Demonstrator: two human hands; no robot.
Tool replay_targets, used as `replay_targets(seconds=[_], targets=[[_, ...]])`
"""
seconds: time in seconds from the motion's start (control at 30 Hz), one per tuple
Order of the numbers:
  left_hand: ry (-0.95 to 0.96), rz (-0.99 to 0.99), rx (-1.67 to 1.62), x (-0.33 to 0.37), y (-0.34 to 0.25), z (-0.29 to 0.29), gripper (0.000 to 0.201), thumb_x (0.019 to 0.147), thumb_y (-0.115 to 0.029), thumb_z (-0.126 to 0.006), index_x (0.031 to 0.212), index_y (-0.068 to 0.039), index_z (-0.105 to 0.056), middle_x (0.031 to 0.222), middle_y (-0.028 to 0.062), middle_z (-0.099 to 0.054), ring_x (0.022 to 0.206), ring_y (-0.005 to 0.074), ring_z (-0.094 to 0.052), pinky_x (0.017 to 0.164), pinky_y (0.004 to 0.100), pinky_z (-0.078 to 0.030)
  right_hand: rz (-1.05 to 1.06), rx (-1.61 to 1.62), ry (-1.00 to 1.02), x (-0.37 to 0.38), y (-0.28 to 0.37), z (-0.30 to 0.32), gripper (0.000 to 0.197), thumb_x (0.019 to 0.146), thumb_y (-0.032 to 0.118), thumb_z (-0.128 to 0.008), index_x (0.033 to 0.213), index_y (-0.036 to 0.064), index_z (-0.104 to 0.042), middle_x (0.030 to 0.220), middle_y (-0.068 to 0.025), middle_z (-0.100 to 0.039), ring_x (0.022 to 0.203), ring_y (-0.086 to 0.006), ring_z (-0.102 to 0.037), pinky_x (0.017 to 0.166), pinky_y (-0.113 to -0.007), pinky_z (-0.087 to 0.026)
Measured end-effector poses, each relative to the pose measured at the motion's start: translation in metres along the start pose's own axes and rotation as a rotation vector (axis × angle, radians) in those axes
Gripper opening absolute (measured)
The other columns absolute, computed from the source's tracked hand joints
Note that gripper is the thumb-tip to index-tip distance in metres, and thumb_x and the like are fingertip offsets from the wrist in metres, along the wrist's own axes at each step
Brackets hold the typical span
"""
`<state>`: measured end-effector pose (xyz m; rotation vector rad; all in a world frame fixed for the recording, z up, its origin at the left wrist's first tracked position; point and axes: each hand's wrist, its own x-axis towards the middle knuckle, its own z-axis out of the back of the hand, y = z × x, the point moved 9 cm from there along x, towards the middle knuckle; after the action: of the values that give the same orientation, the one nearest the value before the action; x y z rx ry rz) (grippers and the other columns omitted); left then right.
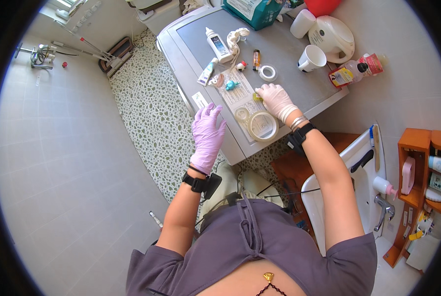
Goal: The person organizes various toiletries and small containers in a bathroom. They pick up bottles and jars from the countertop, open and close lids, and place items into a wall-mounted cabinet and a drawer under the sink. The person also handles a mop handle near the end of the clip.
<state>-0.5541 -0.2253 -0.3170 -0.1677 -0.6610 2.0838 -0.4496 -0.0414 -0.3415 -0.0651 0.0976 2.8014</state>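
My right hand (278,102), in a white glove, is closed in a pinch on a small yellow-green object (257,97) above a printed sheet (235,85). My left hand (208,133), in a purple glove, is at the machine's left edge with its fingers stretched out and nothing in them. Just beyond its fingertips lies a small white card (199,100). A large roll of clear tape (251,129) and a smaller roll (241,114) lie below my right hand. A teal figurine (232,86) sits on the sheet, and a white tape roll (267,73) is beyond my right hand.
On the grey machine top (200,37) stand a white squeeze bottle (218,45), a tube (207,71), an orange-black glue stick (256,59), a white mug (311,58) and a white jug (331,38). A sink (316,201) is at the right, beside a wooden shelf (409,167).
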Motion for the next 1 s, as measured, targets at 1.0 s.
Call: replay_targets(seconds=[1.0], targets=[[0.188,-0.082,0.174,0.182,-0.049,-0.105,0.023,0.086,-0.024,-0.064,0.100,-0.006,-0.058,0.093,0.0163,-0.061,0.078,0.0345,-0.068,0.065,0.0437,-0.057,-0.874,0.757,-0.052,-0.044,-0.088,-0.020,0.036,0.085,0.027,-0.064,0.112,0.0038,-0.059,0.107,-0.0240,-0.066,0.103,-0.0379,-0.063,0.091,-0.041,-0.050]])
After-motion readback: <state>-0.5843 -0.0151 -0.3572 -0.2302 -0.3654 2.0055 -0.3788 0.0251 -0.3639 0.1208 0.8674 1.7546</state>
